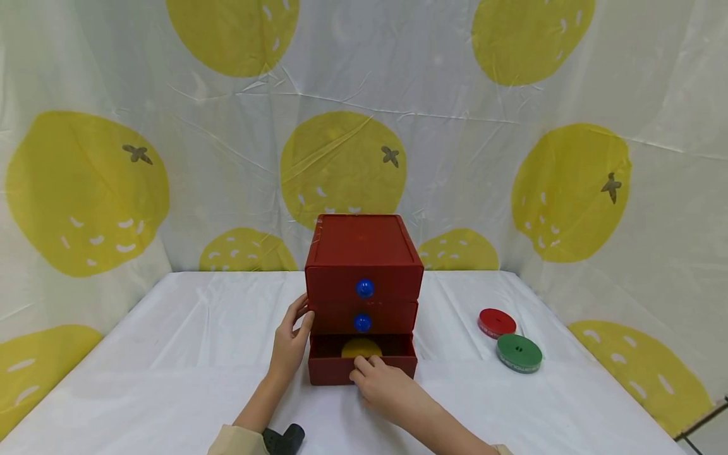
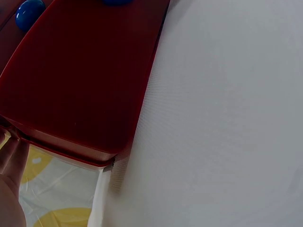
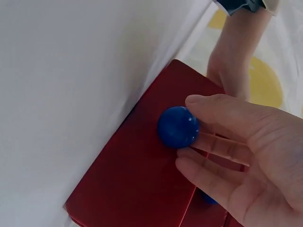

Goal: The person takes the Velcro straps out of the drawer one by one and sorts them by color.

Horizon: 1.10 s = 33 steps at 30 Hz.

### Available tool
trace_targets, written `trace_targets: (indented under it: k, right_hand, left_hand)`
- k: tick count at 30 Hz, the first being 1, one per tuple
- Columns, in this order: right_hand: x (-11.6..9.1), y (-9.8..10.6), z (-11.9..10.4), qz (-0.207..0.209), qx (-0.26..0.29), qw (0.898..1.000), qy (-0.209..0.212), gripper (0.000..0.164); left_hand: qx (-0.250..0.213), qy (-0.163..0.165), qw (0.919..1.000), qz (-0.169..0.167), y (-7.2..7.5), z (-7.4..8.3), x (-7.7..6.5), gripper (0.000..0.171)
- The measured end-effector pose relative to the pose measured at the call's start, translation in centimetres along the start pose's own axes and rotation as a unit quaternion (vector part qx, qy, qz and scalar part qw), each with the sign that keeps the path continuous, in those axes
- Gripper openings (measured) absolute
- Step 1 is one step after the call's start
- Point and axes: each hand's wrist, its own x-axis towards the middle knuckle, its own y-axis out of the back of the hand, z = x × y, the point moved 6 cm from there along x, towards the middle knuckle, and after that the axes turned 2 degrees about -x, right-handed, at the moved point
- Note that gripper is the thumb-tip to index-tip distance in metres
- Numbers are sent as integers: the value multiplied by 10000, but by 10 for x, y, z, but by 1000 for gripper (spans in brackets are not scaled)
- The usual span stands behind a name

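Note:
A red chest of drawers stands mid-table, with blue knobs on its front. Its bottom drawer is pulled out, and a round yellow thing lies inside, partly hidden by the drawer's front. My right hand is at that front. In the right wrist view, its thumb and fingers close round the blue knob of the drawer. With fingers fairly straight, my left hand rests against the chest's left side. The left wrist view shows those fingers along the red edge.
To the right on the white-covered table lie a red roll of ribbon and a green roll of ribbon, close together. A white curtain printed with yellow fruit hangs behind and along the sides.

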Motion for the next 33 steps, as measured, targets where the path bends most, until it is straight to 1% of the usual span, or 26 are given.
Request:
trace_targets:
  k: [7, 10, 13, 17, 20, 24, 27, 33]
  right_hand:
    - [-1, 4, -2, 117, -79, 9999, 36, 11]
    - [-1, 5, -3, 148, -102, 9998, 87, 11]
    - [-1, 5, -5, 37, -139, 9998, 146, 14]
    - [-1, 4, -7, -248, -170, 9994, 149, 23]
    - [-2, 4, -9, -324, -266, 9990, 147, 26]
    - [-5, 8, -13, -145, -546, 9981, 227, 25]
    - [-6, 10, -16, -106, -674, 9974, 231, 24]
    - [-4, 9, -20, -449, -586, 9973, 41, 26]
  left_hand:
    - [-44, -62, 10000, -5, 0, 0, -1, 39]
    - [-37, -50, 10000, 10, 0, 0, -1, 39]
    - [-35, -35, 10000, 28, 0, 0, -1, 39]
    - [-51, -13, 10000, 37, 0, 0, -1, 39]
    - [-46, -2, 10000, 35, -1, 0, -1, 39]
    - [-10, -13, 10000, 47, -1, 0, -2, 39]
    - [-23, -51, 10000, 41, -1, 0, -2, 39]
    - [-16, -85, 10000, 44, 0, 1, -1, 39]
